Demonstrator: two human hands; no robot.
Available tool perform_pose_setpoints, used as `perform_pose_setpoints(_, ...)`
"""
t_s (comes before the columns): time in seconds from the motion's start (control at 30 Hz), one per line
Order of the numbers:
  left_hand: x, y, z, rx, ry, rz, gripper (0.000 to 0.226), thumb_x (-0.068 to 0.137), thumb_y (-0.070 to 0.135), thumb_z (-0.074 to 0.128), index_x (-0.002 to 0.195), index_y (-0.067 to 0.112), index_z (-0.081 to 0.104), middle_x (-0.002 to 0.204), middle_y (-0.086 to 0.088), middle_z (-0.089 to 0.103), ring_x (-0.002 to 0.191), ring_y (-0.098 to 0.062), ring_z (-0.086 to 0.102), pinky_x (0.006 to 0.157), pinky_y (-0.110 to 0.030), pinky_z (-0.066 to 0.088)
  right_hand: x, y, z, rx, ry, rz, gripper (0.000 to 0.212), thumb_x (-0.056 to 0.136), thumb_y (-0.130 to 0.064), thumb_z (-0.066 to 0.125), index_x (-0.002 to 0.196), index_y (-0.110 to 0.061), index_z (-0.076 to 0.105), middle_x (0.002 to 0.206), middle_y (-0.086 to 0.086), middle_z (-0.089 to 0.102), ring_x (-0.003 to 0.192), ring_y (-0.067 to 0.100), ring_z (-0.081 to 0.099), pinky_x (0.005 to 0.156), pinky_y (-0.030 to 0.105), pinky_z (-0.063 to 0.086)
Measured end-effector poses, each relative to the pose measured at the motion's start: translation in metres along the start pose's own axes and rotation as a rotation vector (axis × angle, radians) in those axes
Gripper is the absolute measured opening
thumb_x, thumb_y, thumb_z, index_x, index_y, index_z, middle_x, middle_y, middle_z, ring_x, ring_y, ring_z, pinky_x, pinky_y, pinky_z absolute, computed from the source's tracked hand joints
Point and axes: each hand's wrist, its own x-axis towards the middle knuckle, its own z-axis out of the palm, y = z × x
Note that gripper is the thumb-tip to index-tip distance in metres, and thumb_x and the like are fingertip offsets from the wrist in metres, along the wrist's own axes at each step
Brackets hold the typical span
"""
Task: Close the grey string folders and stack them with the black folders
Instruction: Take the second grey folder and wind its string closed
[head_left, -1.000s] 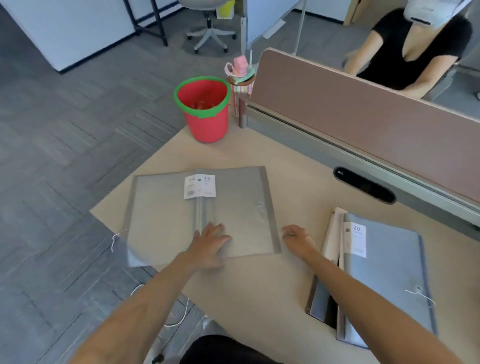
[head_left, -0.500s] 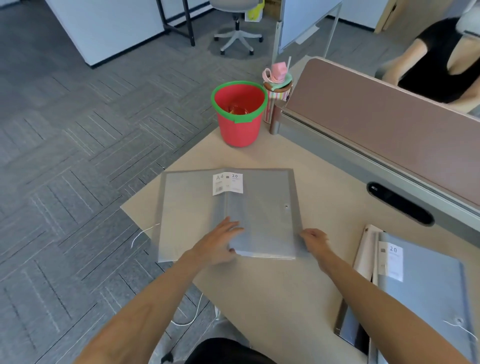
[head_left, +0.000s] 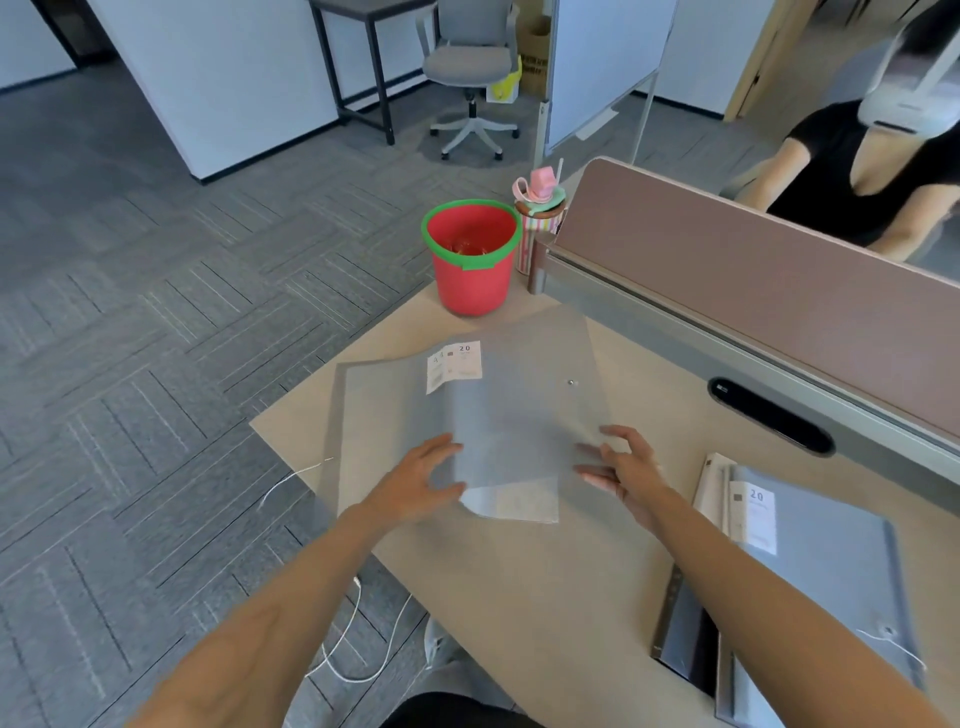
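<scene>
A grey string folder (head_left: 395, 415) lies open on the beige desk (head_left: 545, 582), its left half overhanging the desk's corner. Its right cover (head_left: 524, 405) is lifted and tilts over toward the left, with inner sleeves showing beneath. My left hand (head_left: 421, 478) rests flat near the spine at the front edge. My right hand (head_left: 623, 467) holds the raised cover's lower right edge, fingers spread. A white string (head_left: 291, 478) hangs off the left half. At the right, a closed grey string folder (head_left: 821, 571) lies on top of black folders (head_left: 685, 639).
A red bucket with a green rim (head_left: 472, 254) stands at the desk's far corner, a striped cup with a pink lid (head_left: 540, 218) behind it. A brown divider panel (head_left: 753, 270) runs along the back. A person in black (head_left: 872, 171) sits beyond it. White cable hangs below the desk.
The folder lay flat and open one second ago. Its right cover has since risen and swings leftward, my right hand moving from beside it to under its edge. The camera view shifted.
</scene>
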Motion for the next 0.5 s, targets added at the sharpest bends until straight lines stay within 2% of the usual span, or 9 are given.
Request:
perform_pose_setpoints(0.1,0.001,0.025,-0.012,-0.335,0.069,-0.152,0.065,0.091,0.052,0.054,0.147,0.027,0.033,0.145,0.014,0.035,0.136,-0.009,0.032,0.117,-0.04,0.027,-0.01,-0.006,-0.011,0.118,-0.043,-0.007,0.024,0.099,0.0,0.041,0.113,-0.016,0.052,0.103,0.013,0.07,0.069,0.024,0.075,0.055,0.026,0.06)
perform_pose_setpoints(0.2,0.012,0.054,-0.02,-0.582,0.145,-0.218,0.059,0.092,0.053,0.051,0.141,0.023,0.039,0.138,0.008,0.046,0.131,-0.017,0.044,0.11,-0.047,0.039,-0.021,-0.017,-0.019,0.223,-0.053,-0.026,0.026,0.098,0.0,0.041,0.105,-0.02,0.055,0.095,0.007,0.073,0.063,0.02,0.074,0.053,0.024,0.059)
perform_pose_setpoints(0.27,0.018,0.074,-0.022,-0.688,0.178,-0.203,0.049,0.096,0.047,0.049,0.136,0.02,0.046,0.135,0.002,0.052,0.12,-0.015,0.051,0.095,-0.039,0.05,-0.027,-0.023,-0.025,0.257,-0.05,-0.048,0.029,0.099,0.0,0.039,0.103,-0.023,0.056,0.083,0.0,0.077,0.061,0.017,0.074,0.052,0.022,0.058)
perform_pose_setpoints(0.33,0.02,0.094,-0.022,-0.76,0.18,-0.17,0.041,0.096,0.045,0.05,0.128,0.02,0.051,0.127,-0.001,0.058,0.113,-0.015,0.056,0.078,-0.029,0.052,-0.033,-0.029,-0.033,0.271,-0.064,-0.07,0.031,0.099,0.0,0.039,0.103,-0.025,0.058,0.074,-0.006,0.076,0.061,0.015,0.074,0.052,0.021,0.057)
perform_pose_setpoints(0.37,0.021,0.104,-0.021,-0.786,0.181,-0.157,0.037,0.095,0.045,0.051,0.123,0.021,0.054,0.123,-0.002,0.061,0.111,-0.017,0.058,0.075,-0.029,0.052,-0.036,-0.031,-0.037,0.274,-0.076,-0.081,0.032,0.099,-0.001,0.039,0.104,-0.025,0.058,0.073,-0.006,0.075,0.061,0.015,0.074,0.052,0.021,0.057)
perform_pose_setpoints(0.5,0.029,0.132,-0.015,-0.938,0.182,-0.119,0.038,0.086,0.041,0.064,0.114,0.015,0.061,0.112,-0.008,0.069,0.101,-0.025,0.066,0.085,-0.04,0.054,-0.043,-0.038,-0.048,0.281,-0.126,-0.132,0.027,0.099,-0.005,0.041,0.113,-0.023,0.056,0.085,-0.003,0.071,0.06,0.014,0.072,0.053,0.021,0.057)
